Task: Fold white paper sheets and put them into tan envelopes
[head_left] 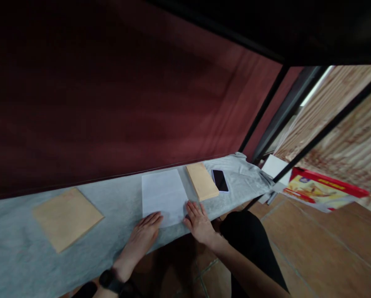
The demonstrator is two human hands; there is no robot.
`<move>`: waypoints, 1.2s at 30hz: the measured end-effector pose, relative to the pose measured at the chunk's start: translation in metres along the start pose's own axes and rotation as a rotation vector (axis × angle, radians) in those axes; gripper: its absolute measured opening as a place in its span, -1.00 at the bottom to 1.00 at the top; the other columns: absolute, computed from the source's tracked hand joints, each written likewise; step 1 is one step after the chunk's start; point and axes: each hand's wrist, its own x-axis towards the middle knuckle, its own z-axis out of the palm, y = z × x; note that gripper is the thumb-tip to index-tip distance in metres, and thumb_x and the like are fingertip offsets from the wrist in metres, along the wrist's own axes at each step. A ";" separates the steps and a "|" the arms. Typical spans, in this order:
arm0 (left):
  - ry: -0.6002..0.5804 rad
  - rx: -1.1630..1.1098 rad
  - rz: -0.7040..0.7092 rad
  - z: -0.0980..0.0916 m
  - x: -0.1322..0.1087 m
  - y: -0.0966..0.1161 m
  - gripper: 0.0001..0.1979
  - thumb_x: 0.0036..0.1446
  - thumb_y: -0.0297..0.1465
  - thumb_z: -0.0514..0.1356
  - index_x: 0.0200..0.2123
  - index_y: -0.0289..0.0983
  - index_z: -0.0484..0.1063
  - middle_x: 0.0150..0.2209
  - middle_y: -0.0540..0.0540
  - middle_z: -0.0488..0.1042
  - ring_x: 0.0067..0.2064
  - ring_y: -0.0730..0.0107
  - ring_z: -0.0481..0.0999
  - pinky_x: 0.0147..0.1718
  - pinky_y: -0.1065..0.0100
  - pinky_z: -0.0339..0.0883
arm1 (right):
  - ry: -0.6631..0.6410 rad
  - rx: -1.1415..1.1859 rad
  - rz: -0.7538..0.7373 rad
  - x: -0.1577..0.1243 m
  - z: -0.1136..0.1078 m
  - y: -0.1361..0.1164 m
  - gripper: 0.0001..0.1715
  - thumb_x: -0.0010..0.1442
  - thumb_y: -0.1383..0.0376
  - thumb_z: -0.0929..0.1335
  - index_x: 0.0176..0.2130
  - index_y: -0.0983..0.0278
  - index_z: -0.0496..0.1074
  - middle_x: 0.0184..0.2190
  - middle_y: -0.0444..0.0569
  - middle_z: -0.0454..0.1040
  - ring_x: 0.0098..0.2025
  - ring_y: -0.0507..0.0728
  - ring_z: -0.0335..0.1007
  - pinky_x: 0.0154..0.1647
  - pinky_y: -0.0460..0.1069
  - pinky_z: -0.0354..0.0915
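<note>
A stack of white paper point(164, 194) lies flat on a table covered with grey cloth point(120, 203). My left hand point(148, 232) rests palm down at its lower left corner, fingers laid flat. At the lower right corner my right hand point(199, 220) lies with its fingers stretched out, the fingertips at the sheet's edge. Just right of the paper is a stack of tan envelopes point(202, 181), close to my right fingertips. More tan paper or envelopes point(68, 217) lie turned at an angle on the left.
Beyond the envelopes lies a phone point(220, 181) with a dark screen. A dark red wall point(126, 103) rises behind the table. Black metal bars stand at the right. On the tiled floor point(315, 236) are a red and yellow box point(324, 188) and a white board point(276, 169).
</note>
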 end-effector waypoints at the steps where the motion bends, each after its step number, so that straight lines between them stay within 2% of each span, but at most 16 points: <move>1: 0.009 -0.001 0.008 0.001 0.001 -0.001 -0.47 0.20 -0.57 0.02 0.18 -0.16 0.45 0.24 -0.12 0.42 0.25 0.20 0.42 0.22 0.09 0.32 | -0.016 0.017 -0.016 0.002 -0.003 -0.006 -0.37 0.44 0.08 0.21 0.38 0.27 0.16 0.37 0.10 0.20 0.40 0.27 0.11 0.41 0.27 0.04; 4: 0.029 -0.012 0.044 0.002 0.002 -0.003 -0.47 0.21 -0.57 0.00 0.17 -0.12 0.46 0.23 -0.10 0.43 0.26 0.14 0.42 0.19 0.02 0.34 | -0.103 0.081 -0.106 0.006 -0.007 -0.024 -0.38 0.44 0.04 0.20 0.38 0.17 0.15 0.41 0.01 0.13 0.42 0.24 0.07 0.42 0.26 0.02; 8: 0.030 -0.086 0.075 -0.001 -0.001 -0.005 -0.51 0.23 -0.55 -0.01 0.10 -0.11 0.51 0.15 -0.05 0.52 0.21 0.18 0.47 0.20 0.07 0.35 | -0.176 0.166 -0.126 0.005 -0.006 -0.033 -0.39 0.42 0.02 0.24 0.36 0.11 0.18 0.38 -0.04 0.19 0.40 0.20 0.12 0.44 0.25 0.00; 12: 0.041 -0.246 0.062 -0.005 -0.010 -0.006 -0.60 0.34 -0.42 -0.03 0.05 -0.12 0.55 0.06 -0.08 0.59 0.11 0.23 0.55 0.14 0.18 0.41 | -0.152 0.267 -0.088 -0.002 -0.009 -0.011 -0.50 0.39 0.21 0.30 0.27 0.16 0.33 0.30 -0.03 0.35 0.33 0.14 0.25 0.41 0.16 0.09; 16: 0.014 -0.410 0.048 -0.011 -0.021 -0.007 -0.67 0.33 -0.34 0.04 0.01 -0.09 0.56 0.07 -0.04 0.58 0.10 0.28 0.55 0.15 0.22 0.40 | -0.117 0.407 -0.061 -0.010 -0.023 0.015 -0.60 0.38 0.38 0.24 0.08 0.14 0.53 0.12 -0.06 0.54 0.19 0.11 0.43 0.32 0.12 0.25; 18: 0.017 -0.473 0.028 -0.015 -0.024 -0.010 -0.68 0.26 -0.33 0.15 0.04 -0.08 0.55 0.13 -0.04 0.54 0.15 0.25 0.51 0.21 0.17 0.35 | -0.117 0.496 -0.038 -0.013 -0.033 0.021 -0.60 0.39 0.35 0.22 0.05 0.15 0.56 0.07 -0.06 0.57 0.12 0.13 0.49 0.21 0.08 0.37; 21: -0.007 -0.589 -0.034 -0.021 -0.026 -0.019 -0.58 0.17 -0.37 0.23 0.11 -0.10 0.51 0.18 -0.08 0.49 0.20 0.20 0.47 0.23 0.11 0.33 | -0.148 0.612 -0.019 -0.018 -0.046 0.022 -0.60 0.42 0.24 0.20 0.05 0.10 0.56 0.03 -0.09 0.60 0.06 0.16 0.54 0.13 0.09 0.43; 24: -0.041 -0.663 -0.084 -0.020 -0.025 -0.024 -0.65 0.16 -0.37 0.23 0.03 -0.12 0.57 0.14 -0.09 0.53 0.17 0.19 0.51 0.19 0.09 0.36 | -0.120 0.708 0.042 -0.020 -0.051 0.022 -0.61 0.41 0.11 0.24 -0.03 0.12 0.60 -0.09 -0.07 0.65 -0.04 0.20 0.59 0.02 0.11 0.49; 28: 0.071 -0.616 -0.102 -0.015 -0.021 -0.020 -0.65 0.11 -0.41 0.26 -0.01 -0.12 0.58 0.17 -0.11 0.51 0.21 0.19 0.46 0.23 0.08 0.30 | -0.058 0.805 0.136 -0.021 -0.046 0.026 -0.59 0.35 0.01 0.29 -0.14 0.16 0.63 -0.21 -0.03 0.67 -0.15 0.23 0.61 -0.10 0.10 0.52; 31: 0.069 -0.663 -0.153 -0.016 -0.019 -0.015 -0.73 0.23 -0.31 0.16 -0.10 -0.15 0.62 0.04 -0.10 0.60 0.10 0.19 0.55 0.16 0.13 0.38 | -0.035 0.842 0.152 -0.021 -0.040 0.030 -0.60 0.30 0.01 0.34 -0.07 0.18 0.60 -0.12 0.00 0.65 -0.06 0.23 0.58 -0.01 0.12 0.49; 34: 0.037 -0.755 -0.212 -0.018 -0.021 -0.015 -0.65 0.26 -0.15 0.11 -0.13 -0.18 0.63 -0.12 -0.05 0.66 -0.05 0.17 0.62 0.01 0.22 0.45 | -0.006 0.850 0.149 -0.021 -0.032 0.032 -0.57 0.26 0.03 0.37 0.01 0.20 0.56 -0.01 0.03 0.61 0.04 0.26 0.53 0.09 0.17 0.44; 36: 0.046 -0.784 -0.277 -0.017 -0.023 -0.017 -0.60 0.22 -0.08 0.12 -0.23 -0.23 0.64 -0.25 -0.05 0.68 -0.17 0.13 0.64 -0.12 0.25 0.49 | -0.012 0.837 0.153 -0.019 -0.026 0.033 -0.61 0.29 0.05 0.34 -0.06 0.21 0.59 -0.06 0.03 0.62 0.00 0.26 0.55 0.07 0.19 0.44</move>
